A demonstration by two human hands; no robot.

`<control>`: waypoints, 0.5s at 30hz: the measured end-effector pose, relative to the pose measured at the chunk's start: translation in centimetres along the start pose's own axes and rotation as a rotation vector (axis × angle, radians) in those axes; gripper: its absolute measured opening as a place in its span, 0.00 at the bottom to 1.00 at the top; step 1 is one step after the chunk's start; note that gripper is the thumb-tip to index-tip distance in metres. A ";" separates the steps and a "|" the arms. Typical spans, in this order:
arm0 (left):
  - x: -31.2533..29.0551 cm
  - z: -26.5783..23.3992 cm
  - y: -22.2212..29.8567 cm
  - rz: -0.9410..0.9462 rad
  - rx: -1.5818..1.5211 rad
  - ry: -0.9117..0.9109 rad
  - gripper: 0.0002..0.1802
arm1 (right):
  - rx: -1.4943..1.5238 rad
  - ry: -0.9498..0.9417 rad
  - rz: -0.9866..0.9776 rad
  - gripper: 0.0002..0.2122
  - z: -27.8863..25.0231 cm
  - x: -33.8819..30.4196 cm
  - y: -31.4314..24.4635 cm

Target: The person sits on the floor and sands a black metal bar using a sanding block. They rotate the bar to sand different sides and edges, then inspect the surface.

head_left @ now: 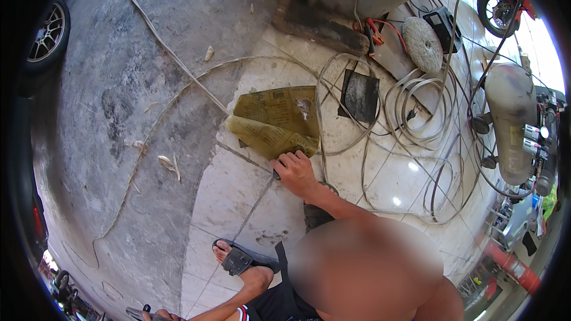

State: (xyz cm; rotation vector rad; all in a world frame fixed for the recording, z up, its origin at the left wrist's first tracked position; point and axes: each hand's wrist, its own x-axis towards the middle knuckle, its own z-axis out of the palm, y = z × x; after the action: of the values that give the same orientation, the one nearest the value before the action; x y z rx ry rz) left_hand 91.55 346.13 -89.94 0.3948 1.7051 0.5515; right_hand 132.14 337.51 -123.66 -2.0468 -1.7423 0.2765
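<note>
A brownish-yellow sheet of sandpaper with a printed back lies on the tiles, its near part folded over. My right hand grips the near edge of the fold, fingers bent and pressed together. Something small and dark shows beside the thumb of that hand, too little of it to name. At the bottom left edge, my left hand is partly cut off. Its fingers are closed around a grey object with a dark part, whose kind I cannot make out.
Right of the sheet lies a dark worn square. Hose coils spread over the tiles. Beyond are a woolly buffing pad, a red clamp and a metal post base. A compressor tank stands right; a car wheel, left.
</note>
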 end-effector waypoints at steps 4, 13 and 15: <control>0.0 -1.0 0.2 -0.028 -0.038 -0.072 0.31 | 0.116 -0.079 -0.008 0.09 -1.2 -0.6 -1.1; -0.5 -1.2 0.1 -0.028 0.011 0.005 0.37 | 0.255 -0.446 -0.001 0.15 0.0 -3.6 -2.3; -0.6 -1.2 0.0 -0.031 -0.010 0.071 0.37 | 0.319 -0.449 0.020 0.12 -0.1 -4.2 -3.7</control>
State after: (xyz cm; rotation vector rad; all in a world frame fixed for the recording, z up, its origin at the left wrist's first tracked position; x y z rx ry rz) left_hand 90.45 345.64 -89.31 0.3443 1.7731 0.5572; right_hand 128.12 333.85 -122.45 -1.8618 -1.7771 1.0182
